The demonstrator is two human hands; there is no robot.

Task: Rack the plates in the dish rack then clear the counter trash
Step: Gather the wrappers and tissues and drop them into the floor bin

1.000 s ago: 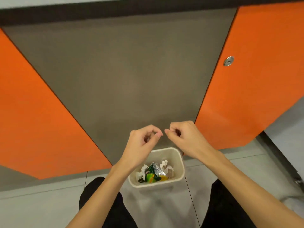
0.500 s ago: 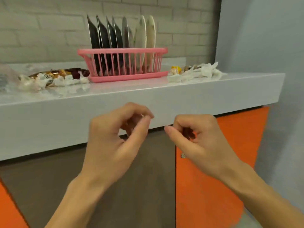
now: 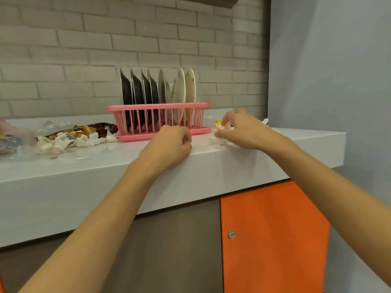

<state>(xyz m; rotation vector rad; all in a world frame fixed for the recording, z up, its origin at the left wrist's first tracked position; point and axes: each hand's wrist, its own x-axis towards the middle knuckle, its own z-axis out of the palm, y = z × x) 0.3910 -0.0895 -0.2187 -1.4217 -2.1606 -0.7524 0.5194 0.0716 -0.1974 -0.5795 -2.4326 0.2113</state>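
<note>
A pink dish rack [image 3: 158, 106] stands on the white counter [image 3: 101, 166] against the brick wall. It holds several upright plates: dark ones [image 3: 137, 92] on the left, pale ones [image 3: 188, 85] on the right. Right of the rack lie crumpled white tissue [image 3: 220, 142] and a yellow wrapper [image 3: 218, 124]. My right hand [image 3: 243, 130] hovers over this trash with fingers spread and curved, thumb close to the tissue. My left hand [image 3: 169, 144] is curled at the counter's front edge, just before the rack, and holds nothing. Left of the rack lie a brown snack wrapper [image 3: 84, 131] and more tissue [image 3: 63, 142].
Clear plastic and a dark packet [image 3: 10, 142] sit at the counter's far left. Below the counter are a grey cabinet front [image 3: 169, 250] and an orange door [image 3: 275, 240] with a round lock [image 3: 231, 234]. A grey wall [image 3: 330, 70] closes the right side.
My view rose from the floor bin to the counter. Both hands came up from over the bin; the right one opened and reached out over the trash beside the rack.
</note>
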